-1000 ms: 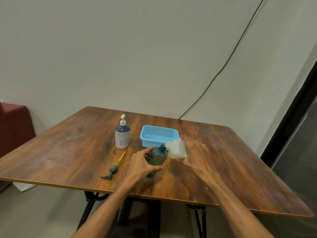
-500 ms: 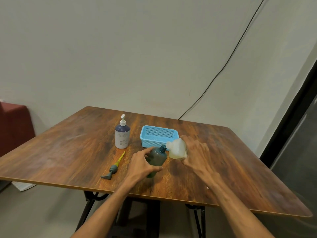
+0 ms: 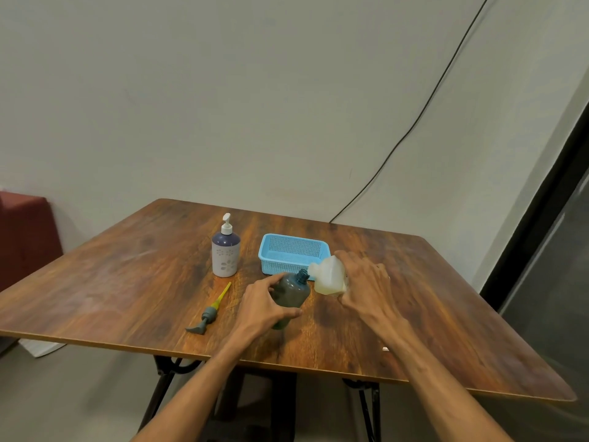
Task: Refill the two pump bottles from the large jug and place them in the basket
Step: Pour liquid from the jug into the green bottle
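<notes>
My left hand (image 3: 263, 304) grips a dark green bottle (image 3: 291, 291) with its pump removed, standing on the table. My right hand (image 3: 363, 285) holds a translucent white jug (image 3: 330, 275) of pale liquid, tilted so its spout sits at the green bottle's open neck. The green bottle's pump (image 3: 210, 311), grey with a yellow tube, lies on the table to the left. A white and purple pump bottle (image 3: 225, 252) stands upright further back. The light blue basket (image 3: 293, 255) stands just behind the jug and holds nothing.
The wooden table (image 3: 127, 282) has its front edge close to me. A black cable (image 3: 414, 122) runs down the wall behind. A dark red seat (image 3: 25, 231) stands at the left, and a dark door frame (image 3: 541, 218) at the right.
The jug's spout has dipped slightly lower toward the green bottle's neck. Both hands stay in nearly the same place.
</notes>
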